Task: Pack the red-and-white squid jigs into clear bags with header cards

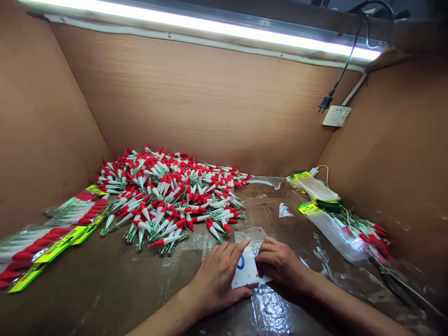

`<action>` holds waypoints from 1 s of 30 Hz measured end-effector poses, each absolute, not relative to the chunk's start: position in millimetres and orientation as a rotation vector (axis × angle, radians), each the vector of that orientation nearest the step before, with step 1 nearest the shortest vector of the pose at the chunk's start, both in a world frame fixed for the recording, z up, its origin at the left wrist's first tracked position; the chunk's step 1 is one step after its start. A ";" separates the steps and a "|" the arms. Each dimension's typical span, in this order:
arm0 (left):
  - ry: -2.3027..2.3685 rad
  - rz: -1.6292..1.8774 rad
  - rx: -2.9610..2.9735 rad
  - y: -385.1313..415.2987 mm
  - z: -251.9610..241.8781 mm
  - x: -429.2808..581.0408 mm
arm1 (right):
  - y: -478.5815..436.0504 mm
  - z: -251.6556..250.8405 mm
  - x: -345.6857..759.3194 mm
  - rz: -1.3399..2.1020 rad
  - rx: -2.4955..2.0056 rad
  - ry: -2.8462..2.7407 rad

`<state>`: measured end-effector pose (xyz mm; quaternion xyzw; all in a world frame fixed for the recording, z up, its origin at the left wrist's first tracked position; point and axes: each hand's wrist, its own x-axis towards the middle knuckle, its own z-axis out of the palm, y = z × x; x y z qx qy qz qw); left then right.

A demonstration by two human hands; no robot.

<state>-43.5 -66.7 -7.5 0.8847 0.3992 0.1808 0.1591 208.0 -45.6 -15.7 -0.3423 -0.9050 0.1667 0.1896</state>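
Observation:
A small white box (pixel 247 271) with blue lettering and coloured dots lies low on the table in front of me. My left hand (pixel 219 275) grips it from the left, fingers over the far side and thumb along the near edge. On the right, my right hand (pixel 282 263) has its fingers curled in at the box's end, where a white flap shows beneath them; the fingertips are partly hidden. Beyond both hands spreads a large heap of red-and-white squid lures (pixel 164 191) with green hooks.
Filled lure packs (pixel 52 238) with yellow-green headers lie at the left. To the right are empty clear bags (pixel 332 233), a stack of bags (pixel 315 186), loose lures (pixel 378 238) and dark-handled scissors (pixel 392 282). A plug (pixel 326 101) hangs near a socket (pixel 336 115).

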 end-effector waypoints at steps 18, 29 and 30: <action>1.123 0.531 2.571 -71.9 0.2 -43.2 | 59.9 10.7 130.4 -0.166 -1.173 -2.544; 1.318 1.404 1.990 -44.6 41.7 -64.3 | 26.9 31.8 134.8 -0.618 -1.012 -2.434; 1.321 1.418 1.947 -38.4 46.5 -63.8 | 20.2 33.4 133.0 -0.621 -0.973 -2.445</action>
